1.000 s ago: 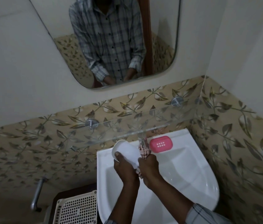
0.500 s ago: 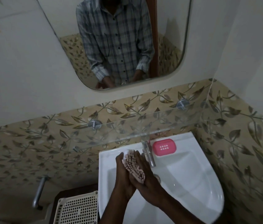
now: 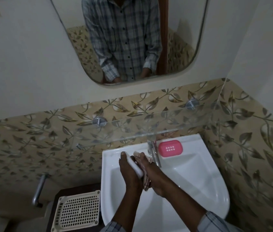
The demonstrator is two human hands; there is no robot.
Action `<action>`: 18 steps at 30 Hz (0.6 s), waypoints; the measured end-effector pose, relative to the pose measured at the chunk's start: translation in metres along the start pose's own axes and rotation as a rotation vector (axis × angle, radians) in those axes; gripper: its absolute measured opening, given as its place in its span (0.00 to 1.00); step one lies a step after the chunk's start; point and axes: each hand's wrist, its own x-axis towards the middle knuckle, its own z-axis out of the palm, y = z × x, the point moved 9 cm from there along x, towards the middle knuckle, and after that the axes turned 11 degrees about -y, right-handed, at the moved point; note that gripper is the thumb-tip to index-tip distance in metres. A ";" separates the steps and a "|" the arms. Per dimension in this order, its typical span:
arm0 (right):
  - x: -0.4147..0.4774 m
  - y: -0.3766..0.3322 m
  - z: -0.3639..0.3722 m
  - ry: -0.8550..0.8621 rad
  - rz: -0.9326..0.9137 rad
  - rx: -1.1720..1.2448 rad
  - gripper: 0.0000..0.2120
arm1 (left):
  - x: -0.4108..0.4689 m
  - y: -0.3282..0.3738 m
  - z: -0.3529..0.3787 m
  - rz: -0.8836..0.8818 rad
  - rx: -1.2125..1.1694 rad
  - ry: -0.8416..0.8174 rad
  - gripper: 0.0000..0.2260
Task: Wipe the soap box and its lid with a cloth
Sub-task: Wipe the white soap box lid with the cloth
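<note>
Over the white basin (image 3: pixel 191 181), my left hand (image 3: pixel 129 171) grips the white soap-box lid (image 3: pixel 135 166), which stands on edge between my palms. My right hand (image 3: pixel 152 173) presses a patterned pink-and-white cloth (image 3: pixel 145 178) against the lid's other side; the cloth hangs out below my hands. The pink soap box (image 3: pixel 170 148), with small drain holes, lies on the basin's back ledge, right of the tap and apart from both hands.
A chrome tap (image 3: pixel 154 152) stands right behind my hands. A glass shelf (image 3: pixel 149 131) juts from the leaf-patterned tile wall above the basin. A cream perforated basket (image 3: pixel 78 210) sits left of the basin, near a wall pipe (image 3: pixel 39 190). Above hangs a mirror (image 3: pixel 132 39).
The lid has turned from open face up to on edge between my palms. The cloth has gone from the lid's rim to being pressed flat against it by my right hand.
</note>
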 end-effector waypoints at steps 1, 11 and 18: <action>-0.002 0.004 -0.007 0.009 0.041 0.035 0.37 | 0.001 -0.004 -0.009 -0.055 -0.073 0.013 0.33; -0.023 0.077 -0.081 0.121 0.123 0.439 0.19 | -0.002 0.015 -0.057 -0.135 -0.251 -0.139 0.09; -0.020 0.062 -0.122 0.202 -0.004 0.385 0.18 | -0.002 0.011 -0.049 -0.162 -0.183 -0.149 0.12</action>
